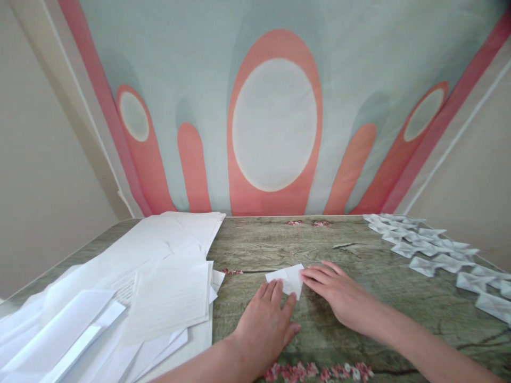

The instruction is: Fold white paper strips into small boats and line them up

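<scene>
And there it was, the small folded piece of white paper (294, 274), lying on the wood-grain table (255, 239) right between the two hands! The left hand (265, 324) came in palm down, its grip wide, fingertips on the near-left part of the paper and thumb out to the side. Over at the other end, the right hand (343, 298) had its fingertips at the right corner; its thumb was hidden, so whether that grip was pinching or merely pressing, I couldn't tell.

Here was the danger: thin paper on a smooth-looking surface. Uneven pressure from the two hands could have swung it askew and set a crease crooked, and a pull at that right corner against the left fingertips might have torn or buckled it. Off to the left, loose papers (171, 303) overlapped untidily beside the left forearm, where a sleepy elbow could have dragged a sheet. On the far right, light, folded paper shapes (423, 266) lay in rows, easily scattered by a careless sweep of the right arm.
</scene>
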The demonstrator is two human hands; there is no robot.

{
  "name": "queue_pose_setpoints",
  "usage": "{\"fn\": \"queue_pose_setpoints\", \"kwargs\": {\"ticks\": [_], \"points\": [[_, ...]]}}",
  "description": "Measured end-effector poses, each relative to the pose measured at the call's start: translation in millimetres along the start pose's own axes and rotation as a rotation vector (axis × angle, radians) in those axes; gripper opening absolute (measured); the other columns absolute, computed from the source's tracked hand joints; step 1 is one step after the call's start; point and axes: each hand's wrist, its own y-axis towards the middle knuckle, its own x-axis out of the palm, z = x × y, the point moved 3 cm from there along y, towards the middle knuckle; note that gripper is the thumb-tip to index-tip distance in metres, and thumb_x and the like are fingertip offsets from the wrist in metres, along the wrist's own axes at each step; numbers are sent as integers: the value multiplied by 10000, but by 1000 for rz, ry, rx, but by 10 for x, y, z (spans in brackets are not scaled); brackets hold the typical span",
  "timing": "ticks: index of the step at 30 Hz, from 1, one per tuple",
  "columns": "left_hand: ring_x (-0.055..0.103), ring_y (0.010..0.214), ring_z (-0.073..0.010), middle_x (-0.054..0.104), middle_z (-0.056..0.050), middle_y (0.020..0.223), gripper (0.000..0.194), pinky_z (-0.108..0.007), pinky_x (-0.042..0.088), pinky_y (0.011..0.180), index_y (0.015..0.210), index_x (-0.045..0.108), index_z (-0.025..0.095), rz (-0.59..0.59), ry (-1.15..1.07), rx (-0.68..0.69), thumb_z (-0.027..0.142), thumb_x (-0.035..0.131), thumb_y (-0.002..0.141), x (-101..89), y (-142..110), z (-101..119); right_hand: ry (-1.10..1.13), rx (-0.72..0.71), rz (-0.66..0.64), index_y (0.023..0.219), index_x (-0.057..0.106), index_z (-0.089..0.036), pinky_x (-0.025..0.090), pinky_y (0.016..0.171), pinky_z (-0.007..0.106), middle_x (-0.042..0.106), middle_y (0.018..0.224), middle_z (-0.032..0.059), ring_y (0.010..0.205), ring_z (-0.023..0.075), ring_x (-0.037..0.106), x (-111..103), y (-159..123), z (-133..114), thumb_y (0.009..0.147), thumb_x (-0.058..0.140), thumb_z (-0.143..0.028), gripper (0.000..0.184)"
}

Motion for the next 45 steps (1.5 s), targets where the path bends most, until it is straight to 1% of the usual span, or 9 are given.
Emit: {"fn": "queue_pose_setpoints", "kwargs": {"ticks": [4, 10, 12, 16, 20, 27, 36, 40, 45], "points": [[391, 1223, -287, 428, -169, 1321, 488, -435, 298, 996, 1256, 447, 192, -2, -25, -1, 486, 431, 867, -1, 2, -6, -20, 24, 23, 1256, 479, -209, 229, 1031, 463, 491, 1298, 56, 1165, 200, 424, 19, 24, 82, 672, 374, 35, 641], [330, 1258, -310, 379, -136, 1370, 509, -455, 278, 1004, 1295, 404, 178, 12, -29, 31, 487, 337, 896, 17, -29, 2, 25, 69, 100, 1236, 500, -183, 303, 989, 434, 520, 1248, 80, 1111, 203, 459, 62, 43, 161, 755, 356, -3, 534], [298, 1272, -316, 363, -112, 1387, 514, -458, 262, 1012, 1305, 390, 168, 24, -25, 61, 479, 301, 906, 30, -45, 10, 81, 112, 154, 1202, 525, -179, 342, 959, 409, 533, 1215, 82, 1087, 201, 471, 72, 57, 179, 803, 360, -48, 451], [261, 1285, -318, 357, -91, 1396, 526, -457, 232, 1025, 1307, 384, 148, 28, -17, 95, 475, 253, 917, 38, -57, 13, 206, 183, 262, 1151, 549, -181, 386, 912, 392, 548, 1137, 92, 1043, 208, 489, 107, 98, 213, 895, 388, -232, 306], [253, 1290, -301, 361, -73, 1395, 531, -437, 217, 1036, 1302, 388, 160, 22, -23, 113, 491, 234, 917, 10, -47, 0, 324, 197, 303, 1082, 582, -210, 404, 885, 373, 552, 1058, 75, 997, 215, 501, 169, 144, 245, 848, 501, -308, 267], [268, 1276, -314, 382, -59, 1381, 558, -443, 212, 1045, 1266, 425, 159, 8, -45, 99, 538, 248, 897, -32, -45, -5, 477, 244, 300, 962, 597, -217, 420, 841, 336, 536, 965, 48, 925, 197, 518, 197, 194, 279, 781, 575, -268, 190], [242, 1291, -307, 391, -63, 1370, 585, -445, 201, 1063, 1267, 417, 161, 2, -119, 96, 575, 304, 869, -47, -50, -18, 524, 274, 290, 876, 586, -212, 431, 789, 311, 536, 912, 30, 854, 180, 525, 220, 203, 320, 745, 608, -259, 141], [273, 1281, -272, 406, -72, 1355, 549, -411, 211, 1065, 1257, 423, 162, 4, -136, 101, 545, 336, 873, -60, -51, -12, 525, 303, 306, 905, 574, -206, 436, 790, 313, 527, 943, 37, 857, 178, 526, 239, 197, 328, 736, 615, -260, 183], [277, 1279, -272, 406, -83, 1352, 557, -413, 229, 1057, 1255, 425, 161, 7, -137, 93, 553, 331, 870, -36, -42, -11, 536, 334, 305, 876, 576, -199, 442, 790, 315, 525, 932, 41, 843, 178, 534, 237, 200, 348, 722, 629, -287, 185]]}}
